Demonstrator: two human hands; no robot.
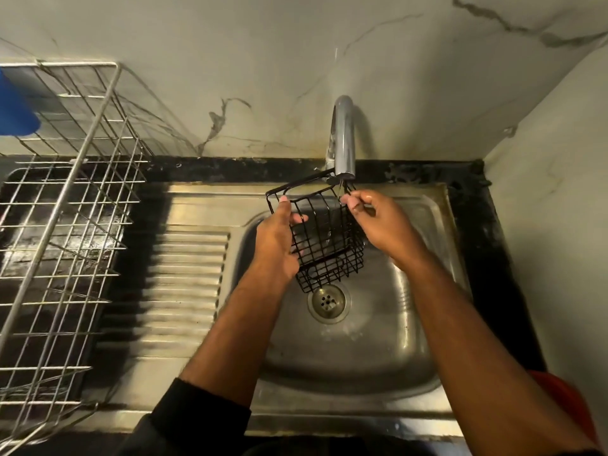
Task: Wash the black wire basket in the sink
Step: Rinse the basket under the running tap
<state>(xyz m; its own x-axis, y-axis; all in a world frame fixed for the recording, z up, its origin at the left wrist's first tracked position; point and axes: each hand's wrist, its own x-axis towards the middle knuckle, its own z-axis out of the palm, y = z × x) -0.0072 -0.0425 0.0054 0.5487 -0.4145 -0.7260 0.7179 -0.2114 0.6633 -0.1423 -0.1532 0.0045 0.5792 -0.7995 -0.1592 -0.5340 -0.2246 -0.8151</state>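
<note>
The black wire basket (324, 238) hangs tilted over the steel sink (411, 324), right under the spout of the chrome tap (343, 136). My left hand (276, 241) grips its left side, thumb over the rim and fingers through the wires. At the basket's upper right corner my right hand (378, 222) pinches the rim wire. A thin stream of water seems to run from the spout into the basket. The drain (327, 301) lies just below the basket's lower end.
A ribbed draining board (187, 274) is left of the bowl. A large silver wire dish rack (65, 209) stands at the far left with a blue object (16, 106) in it. Marble walls close the back and right. Something red (566, 399) sits at the lower right.
</note>
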